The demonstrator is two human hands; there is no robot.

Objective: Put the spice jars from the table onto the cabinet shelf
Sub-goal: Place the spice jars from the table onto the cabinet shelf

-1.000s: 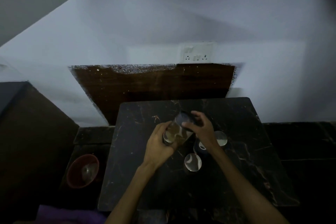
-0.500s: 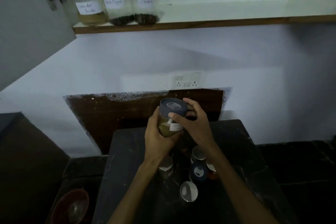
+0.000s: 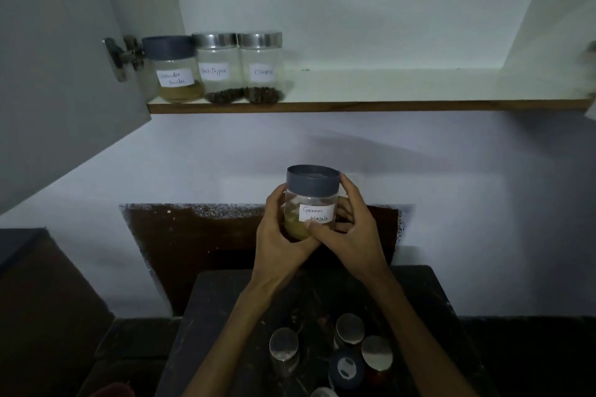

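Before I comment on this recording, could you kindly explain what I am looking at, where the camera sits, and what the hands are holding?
There is no machine: a person wears one camera on the head, looking forward and down. The left hand and right hand together hold a grey-lidded jar labelled Garam Masala in the air. Below, on the dark table, several more jars stand waiting. Above, the cabinet shelf carries three labelled jars at its left end, beside the open door.
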